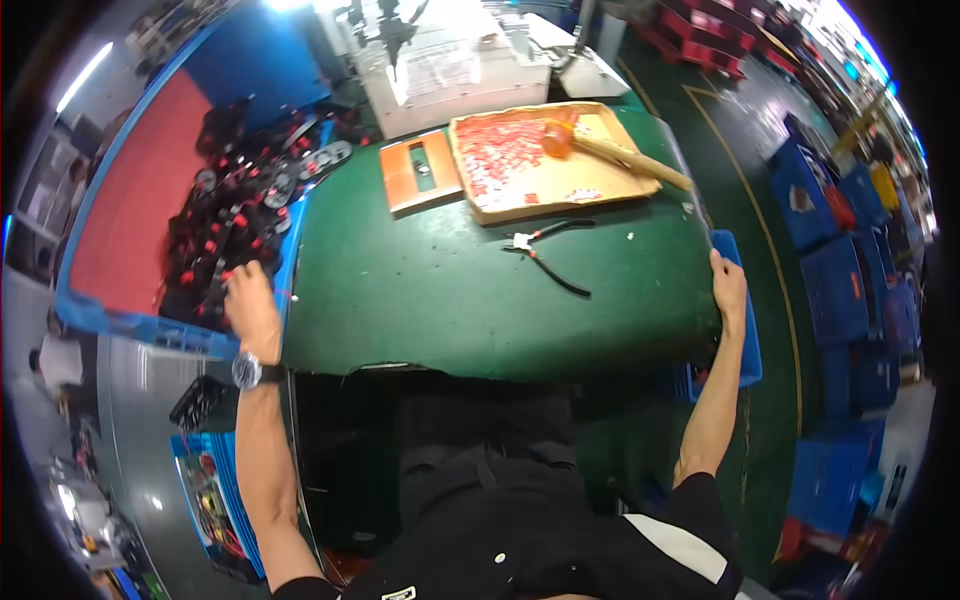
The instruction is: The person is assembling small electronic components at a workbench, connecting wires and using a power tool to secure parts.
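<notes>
My left hand (252, 305), with a watch (247, 370) on its wrist, reaches over the near right side of a blue crate (150, 328). Its fingers are bent and somewhat apart at a heap of black parts with red pieces (225, 230); no part shows clearly lifted in them. At the right edge of the green table (440, 300), my right hand (730, 290) is closed around the edge, its thumb on the table side and the other fingers partly hidden. A blue bin (750, 340) sits just beyond and below it. Pliers with black handles (550, 262) lie spread mid-table.
A shallow cardboard tray (530, 208) of small red-and-white pieces (495, 150) holds a mallet with an orange head (557, 140); its wooden handle overhangs the right side. Beside it lies an orange slotted plate (405, 180). A white machine (450, 75) stands behind. Blue crates (835, 290) line the right floor.
</notes>
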Motion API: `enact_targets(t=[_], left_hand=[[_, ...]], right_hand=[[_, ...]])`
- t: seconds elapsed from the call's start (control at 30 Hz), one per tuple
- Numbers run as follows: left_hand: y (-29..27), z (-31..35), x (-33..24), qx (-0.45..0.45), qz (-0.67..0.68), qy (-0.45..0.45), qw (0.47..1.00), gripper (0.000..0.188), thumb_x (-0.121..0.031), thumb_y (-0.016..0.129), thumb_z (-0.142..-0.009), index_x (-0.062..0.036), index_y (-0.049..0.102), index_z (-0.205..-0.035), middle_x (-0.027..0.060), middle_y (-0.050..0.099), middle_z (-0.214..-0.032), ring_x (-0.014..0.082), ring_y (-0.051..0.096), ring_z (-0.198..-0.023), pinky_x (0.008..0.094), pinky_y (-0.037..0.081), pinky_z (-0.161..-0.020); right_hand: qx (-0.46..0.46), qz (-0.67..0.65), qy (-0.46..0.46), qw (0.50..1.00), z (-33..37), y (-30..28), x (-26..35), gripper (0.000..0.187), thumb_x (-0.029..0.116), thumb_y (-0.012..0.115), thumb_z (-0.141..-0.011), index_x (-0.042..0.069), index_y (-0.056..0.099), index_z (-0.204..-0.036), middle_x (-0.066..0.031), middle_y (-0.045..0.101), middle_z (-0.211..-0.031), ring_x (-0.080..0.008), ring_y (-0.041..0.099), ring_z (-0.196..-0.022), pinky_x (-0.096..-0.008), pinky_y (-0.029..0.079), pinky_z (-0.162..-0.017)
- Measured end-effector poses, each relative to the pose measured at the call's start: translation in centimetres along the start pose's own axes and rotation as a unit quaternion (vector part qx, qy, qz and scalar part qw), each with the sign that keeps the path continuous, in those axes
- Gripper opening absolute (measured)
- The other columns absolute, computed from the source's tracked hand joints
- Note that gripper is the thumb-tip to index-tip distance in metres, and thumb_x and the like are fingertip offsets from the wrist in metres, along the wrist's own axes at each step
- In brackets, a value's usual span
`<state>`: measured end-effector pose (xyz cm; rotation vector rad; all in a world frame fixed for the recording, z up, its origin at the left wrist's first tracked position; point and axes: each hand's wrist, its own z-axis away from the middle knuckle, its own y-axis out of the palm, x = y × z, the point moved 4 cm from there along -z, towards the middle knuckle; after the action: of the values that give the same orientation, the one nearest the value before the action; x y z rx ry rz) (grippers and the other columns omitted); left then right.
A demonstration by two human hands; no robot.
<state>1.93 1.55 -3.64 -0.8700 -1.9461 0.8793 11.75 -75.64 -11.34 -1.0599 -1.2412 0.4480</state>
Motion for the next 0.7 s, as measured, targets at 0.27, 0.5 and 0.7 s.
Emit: enact_targets(t=[0.27, 0.5, 0.7], left_hand=[[-15.6, 0.5, -7.7, -0.153, 0.444, 0.098, 0.877, 0.048, -0.001, 0.077, -0.082, -0.0019, 0.057, -0.127, 0.0150, 0.063, -0.119, 0.0305, 0.065, -0.108, 0.0374, 0.054, -0.094], [-6.9, 6.1, -16.1, 0.087, 0.744, 0.022, 0.662, 0.048, -0.003, 0.080, -0.085, 0.0017, 0.053, -0.125, 0.0100, 0.061, -0.120, 0.0173, 0.061, -0.111, 0.0309, 0.049, -0.100], [-10.0, 6.2, -12.5, 0.134, 0.607, 0.140, 0.770, 0.063, 0.009, 0.055, -0.076, 0.0030, 0.046, -0.138, 0.0220, 0.057, -0.130, 0.0376, 0.055, -0.127, 0.0414, 0.042, -0.111]], right_hand=[[-0.177, -0.153, -0.183, 0.955, 7.6, -1.9, 15.7, 0.025, 0.021, 0.063, -0.099, 0.002, 0.071, -0.114, -0.0186, 0.074, -0.093, -0.0237, 0.071, -0.083, -0.0353, 0.054, -0.077], [0.178, -0.029, -0.395, 0.901, 1.8, 10.5, 28.9, 0.027, 0.022, 0.068, -0.094, 0.001, 0.072, -0.111, -0.0220, 0.072, -0.093, -0.0346, 0.070, -0.088, -0.0426, 0.055, -0.081], [0.308, 0.085, -0.393, 0.862, -0.4, 14.2, 30.0, 0.023, 0.015, 0.078, -0.083, 0.005, 0.074, -0.103, -0.0188, 0.073, -0.091, -0.0308, 0.072, -0.090, -0.0411, 0.056, -0.079]])
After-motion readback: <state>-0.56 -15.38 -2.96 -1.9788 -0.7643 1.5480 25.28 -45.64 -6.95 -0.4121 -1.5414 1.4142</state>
